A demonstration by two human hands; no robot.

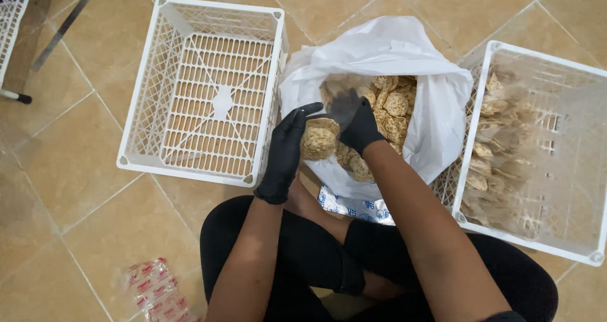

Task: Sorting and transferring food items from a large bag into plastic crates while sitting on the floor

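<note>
L hand point(288, 148) gripping stack of round crackers point(318, 140); R hand point(355, 123) curled on crackers in white bag point(436, 116), gathering stack w/ both; crates either side.

Two gloved hands, the left hand point(286, 154) and the right hand point(356, 123), are working at the centre. Two white crates are flanking them: an empty crate point(205, 88) at 10 o'clock and a packet-filled crate point(534, 148) at 3 o'clock. One white bag point(386, 56) is holding biscuits too numerous to count. One red-printed wrapper stack point(155, 290) is lying at 7 o'clock.
</note>
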